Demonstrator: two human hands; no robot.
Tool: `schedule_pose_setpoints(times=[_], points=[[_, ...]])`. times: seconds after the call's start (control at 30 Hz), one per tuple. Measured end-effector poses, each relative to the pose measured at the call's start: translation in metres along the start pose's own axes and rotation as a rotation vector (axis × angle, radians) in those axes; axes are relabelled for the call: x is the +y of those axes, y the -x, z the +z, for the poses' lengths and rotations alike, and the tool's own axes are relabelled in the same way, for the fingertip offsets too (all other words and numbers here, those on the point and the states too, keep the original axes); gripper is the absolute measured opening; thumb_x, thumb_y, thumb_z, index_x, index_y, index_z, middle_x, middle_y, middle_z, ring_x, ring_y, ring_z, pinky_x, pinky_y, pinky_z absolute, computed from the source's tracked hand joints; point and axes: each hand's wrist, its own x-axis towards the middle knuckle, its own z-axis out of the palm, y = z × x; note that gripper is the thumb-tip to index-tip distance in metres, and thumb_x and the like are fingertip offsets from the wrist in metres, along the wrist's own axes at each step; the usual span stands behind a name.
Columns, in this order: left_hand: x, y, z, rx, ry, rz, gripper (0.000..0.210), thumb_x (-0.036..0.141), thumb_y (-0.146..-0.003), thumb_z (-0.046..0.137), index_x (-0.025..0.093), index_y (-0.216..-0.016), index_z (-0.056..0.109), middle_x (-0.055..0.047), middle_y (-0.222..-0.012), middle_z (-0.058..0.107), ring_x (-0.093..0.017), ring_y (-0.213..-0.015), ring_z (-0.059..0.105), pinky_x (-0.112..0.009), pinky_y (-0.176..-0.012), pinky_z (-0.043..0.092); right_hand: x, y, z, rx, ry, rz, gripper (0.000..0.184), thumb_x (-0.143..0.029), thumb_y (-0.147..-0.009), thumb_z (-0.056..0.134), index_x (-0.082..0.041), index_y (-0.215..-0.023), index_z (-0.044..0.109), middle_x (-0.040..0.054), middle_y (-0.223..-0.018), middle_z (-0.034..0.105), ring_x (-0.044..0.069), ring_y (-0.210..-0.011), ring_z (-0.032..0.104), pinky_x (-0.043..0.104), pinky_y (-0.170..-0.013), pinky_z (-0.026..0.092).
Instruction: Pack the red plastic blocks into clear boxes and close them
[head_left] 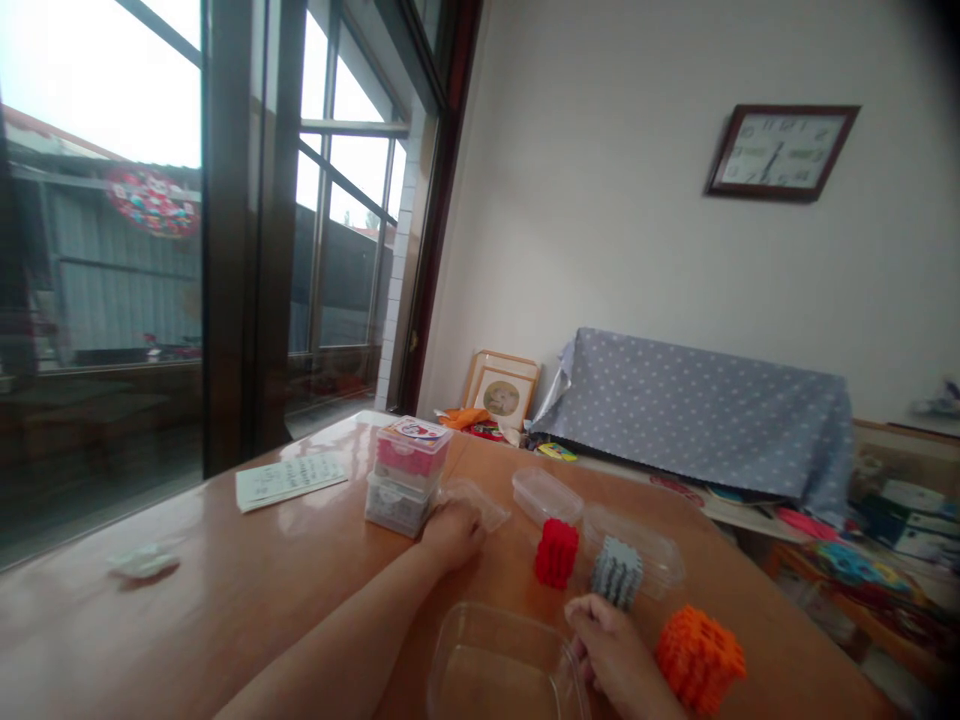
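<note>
We start at the clear plastic tub, empty, at the near edge of the wooden table. Right hand sits at the tub's 3 o'clock rim, fingers curled against the rim corner; whether they actually pinch it we cannot tell. Just past the knuckles, at 12 o'clock, stands a grey block cube, close to the fingertips, contact unclear. An orange block cube lies at the hand's 3 o'clock, just beside the wrist, tilted.

Left hand rests at the tub's 11 o'clock, fingers loosely bent, flat on the table, grasping nothing we can see. It touches or nearly touches the lower box of a stack of two lidded boxes at its 9 o'clock: pink contents on top, grey below. A clear lid lies at the hand's 1 o'clock.

Between the hands stands a red block cube, upright. Behind it two more clear tubs. Farther out, at 10 o'clock, a printed paper sheet; at 9 o'clock, a crumpled white scrap.
</note>
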Motion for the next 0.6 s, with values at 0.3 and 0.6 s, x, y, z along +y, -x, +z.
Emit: schedule_pose_setpoints(times=[0.3, 0.6], points=[[-0.003, 0.022, -0.018, -0.009, -0.049, 0.031, 0.023, 0.040, -0.083, 0.062, 0.018, -0.085, 0.070, -0.014, -0.099, 0.068, -0.030, -0.099, 0.062, -0.039, -0.091, 0.045, -0.005, 0.006, 0.001, 0.020, -0.011, -0.032, 0.027, -0.043, -0.090, 0.046, -0.019, -0.085, 0.059, -0.0035, -0.053, 0.055, 0.010, -0.040, 0.049, 0.021, -0.043, 0.028], [0.006, 0.017, -0.023, -0.009, 0.135, 0.046, 0.024, 0.029, -0.092, 0.045, 0.016, -0.088, 0.065, -0.016, -0.107, 0.065, -0.029, -0.104, 0.059, -0.043, -0.099, 0.040, -0.022, 0.012, -0.003, 0.094, -0.044, 0.030, 0.016, -0.033, -0.086, 0.053, -0.019, -0.081, 0.059, -0.0036, -0.054, 0.057, 0.011, -0.044, 0.052, 0.020, -0.045, 0.033]])
